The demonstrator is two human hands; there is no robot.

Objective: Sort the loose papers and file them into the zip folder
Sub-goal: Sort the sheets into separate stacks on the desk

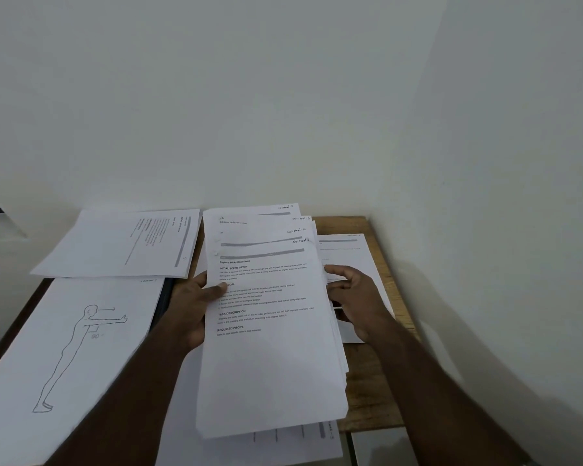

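Observation:
A fanned stack of printed sheets (270, 348), hand-marked "Section" at their top right corners, is held above the wooden table (374, 391). My left hand (191, 311) grips its left edge, thumb on the top page. My right hand (354, 294) curls around its right edge. A sheet with a standing figure drawing (71, 338) lies at the left, over a dark flat object (165, 299) that may be the zip folder; only its edge shows. Another text sheet (122, 243) lies behind it.
More loose sheets lie under my right hand (357, 253) and at the near edge (293, 442). White walls close the table at the back and right. A white surface (381, 445) adjoins the table's near right edge.

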